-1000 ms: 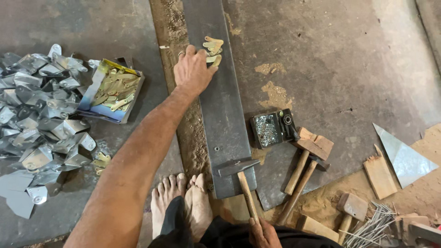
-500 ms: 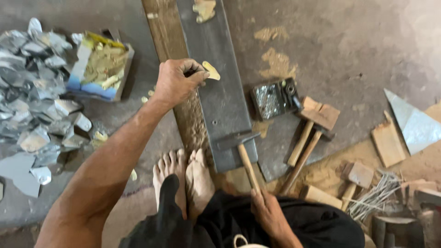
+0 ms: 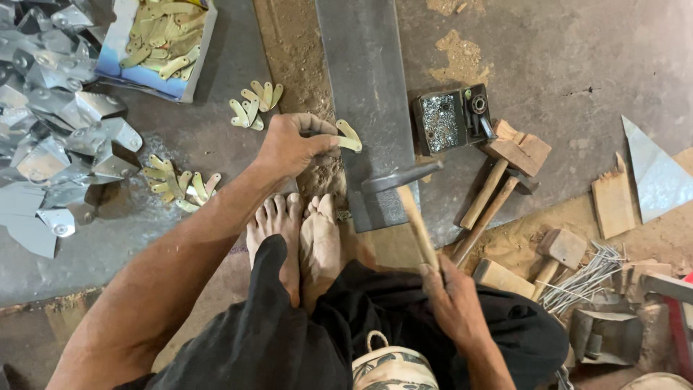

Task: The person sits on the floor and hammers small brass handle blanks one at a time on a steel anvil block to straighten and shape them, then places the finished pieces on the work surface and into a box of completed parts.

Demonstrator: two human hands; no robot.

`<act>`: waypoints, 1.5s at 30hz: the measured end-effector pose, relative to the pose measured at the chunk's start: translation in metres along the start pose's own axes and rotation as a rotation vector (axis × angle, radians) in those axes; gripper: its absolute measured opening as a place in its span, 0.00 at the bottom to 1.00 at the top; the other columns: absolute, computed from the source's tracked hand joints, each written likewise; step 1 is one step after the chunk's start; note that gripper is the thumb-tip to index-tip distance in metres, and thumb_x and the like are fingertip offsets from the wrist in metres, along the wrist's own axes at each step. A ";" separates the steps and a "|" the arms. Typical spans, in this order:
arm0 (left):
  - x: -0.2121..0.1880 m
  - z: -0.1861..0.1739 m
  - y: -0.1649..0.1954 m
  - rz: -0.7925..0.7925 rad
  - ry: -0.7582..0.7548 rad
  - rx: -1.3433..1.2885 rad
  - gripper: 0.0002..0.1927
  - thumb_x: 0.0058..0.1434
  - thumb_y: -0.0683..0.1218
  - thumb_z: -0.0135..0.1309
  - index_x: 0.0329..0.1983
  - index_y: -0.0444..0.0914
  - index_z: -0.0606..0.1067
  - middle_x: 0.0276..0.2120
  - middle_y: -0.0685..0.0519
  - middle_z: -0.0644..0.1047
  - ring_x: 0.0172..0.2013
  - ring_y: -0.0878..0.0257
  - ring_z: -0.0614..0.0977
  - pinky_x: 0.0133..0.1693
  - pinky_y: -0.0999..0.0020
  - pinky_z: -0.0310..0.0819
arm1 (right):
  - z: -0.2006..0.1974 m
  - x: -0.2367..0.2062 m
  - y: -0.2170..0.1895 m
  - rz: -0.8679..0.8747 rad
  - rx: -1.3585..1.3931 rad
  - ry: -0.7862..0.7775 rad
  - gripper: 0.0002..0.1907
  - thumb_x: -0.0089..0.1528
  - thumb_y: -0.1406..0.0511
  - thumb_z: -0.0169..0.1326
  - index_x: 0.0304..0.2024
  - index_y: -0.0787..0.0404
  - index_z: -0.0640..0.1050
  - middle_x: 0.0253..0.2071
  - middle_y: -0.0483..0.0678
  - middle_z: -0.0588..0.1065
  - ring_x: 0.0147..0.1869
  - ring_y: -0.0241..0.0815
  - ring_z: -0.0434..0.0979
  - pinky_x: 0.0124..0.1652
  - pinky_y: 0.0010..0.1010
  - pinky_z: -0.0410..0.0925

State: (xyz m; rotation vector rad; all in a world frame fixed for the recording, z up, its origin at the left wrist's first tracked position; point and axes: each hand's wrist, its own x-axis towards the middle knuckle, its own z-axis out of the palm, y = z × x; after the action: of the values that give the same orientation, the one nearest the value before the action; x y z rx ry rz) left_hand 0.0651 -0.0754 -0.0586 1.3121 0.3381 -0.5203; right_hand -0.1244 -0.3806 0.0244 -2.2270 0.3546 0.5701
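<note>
The left hand [image 3: 289, 148] has pulled closer, fingers pinching a small yellow curved metal piece [image 3: 349, 135] on the long grey steel bar [image 3: 364, 87]; the right hand [image 3: 451, 300] grips the wooden-handled hammer [image 3: 411, 195], now lifted.

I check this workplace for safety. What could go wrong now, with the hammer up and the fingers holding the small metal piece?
1. The left hand pinches the small brass piece on the steel bar, close below the raised hammer; a blow off target could hit the fingers.
2. The bare feet rest beside the bar's end, so a slipped hammer or piece might strike them.
</note>
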 end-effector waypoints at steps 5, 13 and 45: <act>0.000 -0.003 -0.001 0.029 -0.003 -0.038 0.07 0.59 0.36 0.62 0.39 0.29 0.79 0.33 0.48 0.83 0.31 0.64 0.86 0.34 0.73 0.87 | -0.021 -0.003 -0.029 -0.084 -0.165 0.161 0.14 0.67 0.59 0.48 0.40 0.64 0.75 0.22 0.45 0.72 0.24 0.38 0.70 0.24 0.35 0.65; 0.000 -0.007 -0.002 0.063 -0.008 0.019 0.06 0.58 0.36 0.63 0.38 0.29 0.80 0.30 0.47 0.83 0.29 0.65 0.85 0.30 0.74 0.82 | -0.030 -0.016 -0.035 -0.531 0.210 0.520 0.15 0.73 0.57 0.46 0.34 0.57 0.72 0.22 0.40 0.70 0.24 0.23 0.68 0.21 0.20 0.60; 0.030 -0.101 0.088 0.402 0.171 1.048 0.09 0.58 0.47 0.62 0.39 0.38 0.83 0.33 0.47 0.84 0.33 0.58 0.85 0.41 0.59 0.79 | 0.027 0.030 0.071 0.364 0.657 -0.250 0.14 0.66 0.57 0.49 0.38 0.62 0.75 0.14 0.39 0.59 0.15 0.31 0.55 0.17 0.27 0.49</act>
State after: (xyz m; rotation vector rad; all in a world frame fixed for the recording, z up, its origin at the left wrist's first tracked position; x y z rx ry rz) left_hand 0.1434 0.0324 -0.0255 2.3798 -0.1065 -0.2215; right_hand -0.1358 -0.4081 -0.0514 -1.4505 0.7088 0.7809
